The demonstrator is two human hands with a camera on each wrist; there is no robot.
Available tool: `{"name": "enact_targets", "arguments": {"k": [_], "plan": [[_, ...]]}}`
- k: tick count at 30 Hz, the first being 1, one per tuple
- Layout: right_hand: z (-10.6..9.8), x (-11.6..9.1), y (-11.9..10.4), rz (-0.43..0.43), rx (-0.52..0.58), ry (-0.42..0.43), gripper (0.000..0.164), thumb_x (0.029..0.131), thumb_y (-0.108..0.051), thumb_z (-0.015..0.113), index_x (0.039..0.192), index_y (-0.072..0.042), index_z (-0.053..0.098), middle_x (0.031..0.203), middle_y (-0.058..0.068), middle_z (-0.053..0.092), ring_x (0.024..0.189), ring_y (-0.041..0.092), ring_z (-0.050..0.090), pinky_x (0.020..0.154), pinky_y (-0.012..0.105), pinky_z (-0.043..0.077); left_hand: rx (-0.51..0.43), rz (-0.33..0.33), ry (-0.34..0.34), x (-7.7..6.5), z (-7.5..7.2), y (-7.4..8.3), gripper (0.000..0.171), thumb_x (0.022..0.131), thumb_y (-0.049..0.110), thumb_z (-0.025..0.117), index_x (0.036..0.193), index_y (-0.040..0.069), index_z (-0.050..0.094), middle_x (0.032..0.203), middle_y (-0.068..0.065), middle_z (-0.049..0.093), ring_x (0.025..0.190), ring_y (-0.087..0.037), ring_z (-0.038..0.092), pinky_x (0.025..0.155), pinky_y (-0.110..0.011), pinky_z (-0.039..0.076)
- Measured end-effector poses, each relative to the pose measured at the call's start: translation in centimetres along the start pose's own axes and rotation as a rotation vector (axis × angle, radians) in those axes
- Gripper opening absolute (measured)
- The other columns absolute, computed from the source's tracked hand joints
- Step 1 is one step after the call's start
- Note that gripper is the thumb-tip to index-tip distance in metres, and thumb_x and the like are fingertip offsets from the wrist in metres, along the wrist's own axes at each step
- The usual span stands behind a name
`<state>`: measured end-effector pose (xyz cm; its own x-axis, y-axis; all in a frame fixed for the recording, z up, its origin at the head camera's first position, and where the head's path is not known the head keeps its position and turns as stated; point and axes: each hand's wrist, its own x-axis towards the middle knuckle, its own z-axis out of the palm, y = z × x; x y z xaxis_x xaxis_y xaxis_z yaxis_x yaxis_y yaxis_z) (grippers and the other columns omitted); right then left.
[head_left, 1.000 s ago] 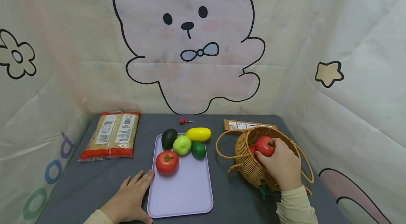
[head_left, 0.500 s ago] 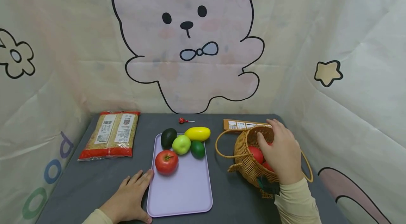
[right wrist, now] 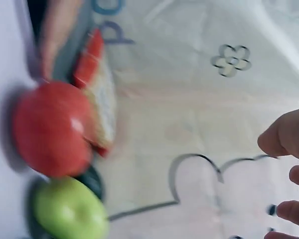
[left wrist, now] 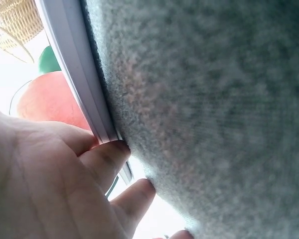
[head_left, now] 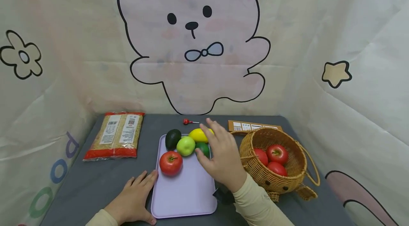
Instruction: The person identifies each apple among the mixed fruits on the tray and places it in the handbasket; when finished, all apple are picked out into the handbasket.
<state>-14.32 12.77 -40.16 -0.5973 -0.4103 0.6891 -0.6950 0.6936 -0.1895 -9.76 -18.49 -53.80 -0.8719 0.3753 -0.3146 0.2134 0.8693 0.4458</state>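
Note:
A lilac tray (head_left: pixel 183 197) lies on the table, and my left hand (head_left: pixel 134 197) touches its left edge with extended fingers. On the tray's far half are a tomato (head_left: pixel 170 163), a green apple (head_left: pixel 185 146), a dark avocado (head_left: pixel 173 139), a small green fruit (head_left: pixel 202 149) and a yellow fruit (head_left: pixel 198 135) that looks like a mango or lemon. My right hand (head_left: pixel 222 155) hovers over the tray's right edge, holding nothing, its fingers spread. Right of it stands a wicker basket (head_left: pixel 287 179) with red apples (head_left: pixel 277 154) inside. In the right wrist view, the tomato (right wrist: pixel 55 129) is blurred.
A bag of grain (head_left: pixel 116 135) lies at the back left. Near the table's far edge are a red lollipop (head_left: pixel 187 121) and a flat cardboard box (head_left: pixel 252 126) behind the basket. Cloth walls enclose the table on the sides and back.
My right hand has let go of a red apple in the basket, then moved out leftward to the tray. The basket has turned and tipped slightly. My left hand has stayed put.

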Motion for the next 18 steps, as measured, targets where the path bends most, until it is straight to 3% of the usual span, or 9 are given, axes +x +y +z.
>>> {"name": "enact_targets", "arguments": {"k": [7, 13, 18], "plan": [[7.1, -1.7, -1.5, -0.016, 0.000, -0.275, 0.067, 0.095, -0.039, 0.074, 0.156, -0.019, 0.056, 0.161, 0.010, 0.051, 0.142, 0.032, 0.053, 0.107, 0.058, 0.049, 0.002, -0.014, 0.001, 0.1, -0.1, 0.1, 0.147, 0.047, 0.071, 0.098, 0.164, 0.005, 0.039, 0.167, -0.013, 0.041, 0.154, -0.049, 0.027, 0.115, -0.082, 0.014], [10.0, -2.1, -2.1, 0.009, -0.034, -0.429, 0.069, 0.095, -0.041, 0.076, 0.158, -0.020, 0.055, 0.164, 0.006, 0.048, 0.142, 0.031, 0.053, 0.109, 0.054, 0.049, 0.012, -0.004, 0.007, 0.1, 0.0, 0.0, 0.147, 0.047, 0.072, 0.097, 0.164, 0.005, 0.040, 0.166, -0.014, 0.042, 0.153, -0.050, 0.029, 0.114, -0.082, 0.015], [11.6, -2.5, -2.1, 0.003, -0.077, -0.483, 0.067, 0.095, -0.044, 0.076, 0.155, -0.021, 0.059, 0.162, 0.003, 0.050, 0.141, 0.031, 0.053, 0.108, 0.050, 0.050, 0.003, 0.000, 0.009, 0.0, -0.1, 0.0, 0.146, 0.047, 0.072, 0.097, 0.164, 0.005, 0.040, 0.166, -0.013, 0.042, 0.153, -0.049, 0.029, 0.115, -0.082, 0.016]]}}
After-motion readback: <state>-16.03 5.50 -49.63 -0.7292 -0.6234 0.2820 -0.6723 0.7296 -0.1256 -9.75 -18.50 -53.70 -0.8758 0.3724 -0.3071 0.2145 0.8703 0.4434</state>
